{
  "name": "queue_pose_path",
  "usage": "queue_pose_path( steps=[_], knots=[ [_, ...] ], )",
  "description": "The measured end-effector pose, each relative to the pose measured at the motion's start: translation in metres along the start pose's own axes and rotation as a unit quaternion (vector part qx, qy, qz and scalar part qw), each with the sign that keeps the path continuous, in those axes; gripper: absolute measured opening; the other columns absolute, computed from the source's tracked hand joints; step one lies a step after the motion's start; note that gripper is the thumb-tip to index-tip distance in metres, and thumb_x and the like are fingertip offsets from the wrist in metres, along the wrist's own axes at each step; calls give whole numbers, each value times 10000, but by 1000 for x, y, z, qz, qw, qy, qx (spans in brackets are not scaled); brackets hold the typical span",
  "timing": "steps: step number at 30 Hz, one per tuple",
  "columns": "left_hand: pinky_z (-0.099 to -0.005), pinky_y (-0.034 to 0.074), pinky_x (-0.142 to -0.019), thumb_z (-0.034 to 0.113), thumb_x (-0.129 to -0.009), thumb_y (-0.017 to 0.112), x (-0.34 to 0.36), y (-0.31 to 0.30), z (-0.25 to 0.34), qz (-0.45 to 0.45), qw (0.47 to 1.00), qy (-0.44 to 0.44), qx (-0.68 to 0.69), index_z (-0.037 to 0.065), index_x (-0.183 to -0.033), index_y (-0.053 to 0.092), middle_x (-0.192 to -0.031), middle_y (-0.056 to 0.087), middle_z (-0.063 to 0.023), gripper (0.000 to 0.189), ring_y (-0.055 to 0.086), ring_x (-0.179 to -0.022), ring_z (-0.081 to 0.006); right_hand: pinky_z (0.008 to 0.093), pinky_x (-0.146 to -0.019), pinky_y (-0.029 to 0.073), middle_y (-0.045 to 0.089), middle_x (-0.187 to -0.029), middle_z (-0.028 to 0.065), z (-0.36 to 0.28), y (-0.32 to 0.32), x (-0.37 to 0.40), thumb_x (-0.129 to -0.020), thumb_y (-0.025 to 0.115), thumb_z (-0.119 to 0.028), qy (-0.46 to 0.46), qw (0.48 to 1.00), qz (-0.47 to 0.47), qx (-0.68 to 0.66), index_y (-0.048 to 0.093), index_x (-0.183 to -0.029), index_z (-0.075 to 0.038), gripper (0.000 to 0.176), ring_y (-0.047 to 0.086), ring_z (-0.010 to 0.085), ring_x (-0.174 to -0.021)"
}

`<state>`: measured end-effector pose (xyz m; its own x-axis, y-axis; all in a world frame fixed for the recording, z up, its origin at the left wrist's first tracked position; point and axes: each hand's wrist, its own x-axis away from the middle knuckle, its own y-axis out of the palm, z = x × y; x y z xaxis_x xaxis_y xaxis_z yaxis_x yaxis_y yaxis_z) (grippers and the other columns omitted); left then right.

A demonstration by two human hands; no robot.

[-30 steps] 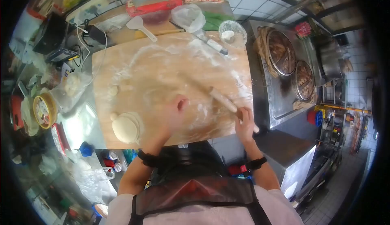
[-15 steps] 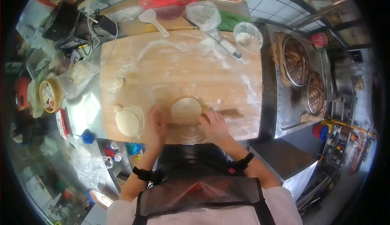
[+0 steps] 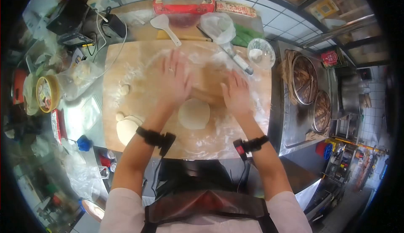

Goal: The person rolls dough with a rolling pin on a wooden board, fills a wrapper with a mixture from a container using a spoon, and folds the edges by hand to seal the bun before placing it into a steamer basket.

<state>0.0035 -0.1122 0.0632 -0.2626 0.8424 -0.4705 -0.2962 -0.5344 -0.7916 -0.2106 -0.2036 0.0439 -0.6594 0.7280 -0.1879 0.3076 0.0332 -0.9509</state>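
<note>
A round, flat sheet of dough (image 3: 194, 114) lies near the middle of a floured wooden board (image 3: 143, 75). Just beyond it, a blurred wooden rolling pin (image 3: 207, 95) spans the gap between my palms. My left hand (image 3: 174, 77) rests over its left end, fingers stretched forward. At its right end is my right hand (image 3: 237, 92), fingers also extended and spread. Stacked dough rounds (image 3: 127, 131) sit at the board's front left, partly hidden by my left forearm. A small dough piece (image 3: 124, 90) lies behind them.
A white paddle (image 3: 166, 29), a plastic bag (image 3: 217, 27) and a clear bowl (image 3: 261, 53) line the back edge. Beside the bowl lies a knife-like tool (image 3: 240, 63). Two round steamer racks (image 3: 304, 79) stand at right. Bags and a yellow-rimmed container (image 3: 47, 94) are at left.
Both hands have moved forward, away from my body, with the rolling pin passing over to the far side of the dough sheet. My fingers have straightened from a curled position.
</note>
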Motion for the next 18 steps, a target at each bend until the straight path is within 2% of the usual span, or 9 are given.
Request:
queue_pose_path(
  steps=[1, 3, 4, 6, 7, 10, 12, 15, 18],
  knots=[
    [-552, 214, -1098, 219, -851, 564, 11, -3, 3, -2, 1000, -1, 0, 20, -1347, 405, -1438, 347, -223, 558, 302, -1350, -389, 449, -959, 398, 482, -1299, 149, -2, -6, 4, -864, 608, -264, 18, 993, -38, -110, 497, -1243, -30, 459, 474, 329, -1175],
    [-531, 230, -1103, 263, -847, 587, 34, -4, 6, -128, 972, 180, 84, 36, -1350, 418, -1448, 346, -214, 577, 294, -1362, -384, 441, -911, 419, 504, -1218, 145, -7, -8, 13, -836, 630, -229, -25, 992, -78, -100, 511, -1216, -42, 440, 490, 331, -1126],
    [-531, 230, -1103, 263, -847, 587, 46, 3, 8, -132, 971, 178, 86, 36, -1350, 418, -1448, 346, -214, 577, 294, -1362, -384, 434, -864, 439, 525, -1138, 141, -9, -8, 18, -808, 652, -193, -71, 986, -117, -90, 526, -1190, -54, 425, 506, 334, -1077],
    [-506, 219, -1117, 324, -831, 616, 58, 17, 16, -340, 872, 311, 165, 42, -1380, 385, -1475, 315, -202, 659, 246, -1394, -367, 439, -853, 442, 523, -1097, 139, -6, -6, 23, -781, 662, -172, -53, 990, -98, -86, 532, -1180, -64, 433, 510, 334, -1058],
    [-506, 219, -1117, 324, -831, 616, 63, 16, 20, -340, 873, 308, 164, 42, -1380, 385, -1475, 315, -202, 659, 246, -1394, -367, 444, -842, 444, 521, -1056, 137, -3, -6, 25, -754, 673, -151, -32, 993, -77, -81, 538, -1170, -74, 445, 514, 335, -1039],
    [-484, 178, -1137, 370, -836, 609, 93, 11, 49, -332, 916, 179, 136, 38, -1403, 351, -1504, 266, -197, 705, 201, -1416, -348, 441, -819, 450, 524, -1066, 141, 7, -15, 44, -729, 668, -102, 16, 992, -29, -118, 541, -1149, -77, 440, 526, 344, -995],
    [-514, 125, -1141, 353, -852, 587, 130, 11, 75, -211, 970, -86, 85, 35, -1425, 303, -1513, 226, -221, 714, 170, -1418, -377, 438, -806, 452, 524, -1060, 145, 2, -20, 70, -716, 667, -86, 21, 993, -40, -104, 550, -1132, -73, 432, 532, 339, -978],
    [-569, 145, -1114, 332, -797, 653, 179, -12, 89, -69, 964, -218, 136, 28, -1413, 305, -1493, 245, -246, 770, 198, -1401, -400, 425, -788, 459, 525, -1037, 142, -13, -21, 125, -713, 651, -77, -35, 993, -56, -93, 576, -1121, -72, 415, 546, 319, -930],
    [-597, 107, -1109, 280, -845, 568, 199, -40, 74, -72, 970, -227, 53, 39, -1424, 280, -1503, 201, -275, 690, 160, -1399, -455, 430, -829, 446, 535, -1122, 131, -30, -20, 165, -726, 641, -119, -140, 980, -101, -102, 578, -1170, -71, 451, 541, 290, -997]
  ],
)
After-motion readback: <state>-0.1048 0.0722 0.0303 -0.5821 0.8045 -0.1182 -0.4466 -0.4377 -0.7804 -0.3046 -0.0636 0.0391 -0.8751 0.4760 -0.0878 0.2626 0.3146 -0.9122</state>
